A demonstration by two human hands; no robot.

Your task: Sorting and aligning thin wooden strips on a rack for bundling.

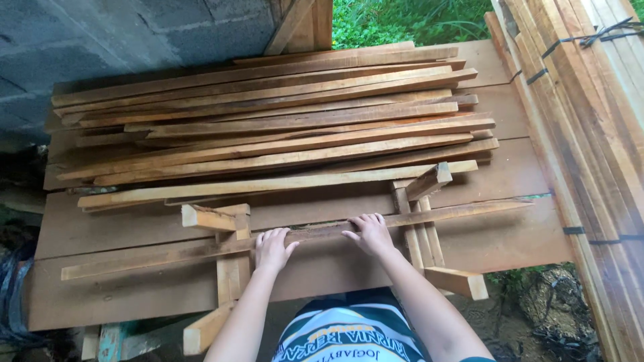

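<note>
On the bench (134, 295), both hands rested on one long slat (322, 231) that lay across two wooden frames. Left hand (272, 249) pressed down on the slat's middle, fingers spread flat and slightly curled over its near edge. Right hand (369, 232) sat just beside it to the right, fingers close together and bent over the top of the same slat. That slat ran from the bench's left part to its right edge, crossing the left frame (228, 268) and the right frame (422, 234). Behind it, a loose pile of slats (282, 127) covered the far half of the bench. Strapped bundles of timber (590, 134) leaned along the right side, and a block wall (100, 40) stood at the far left.
</note>
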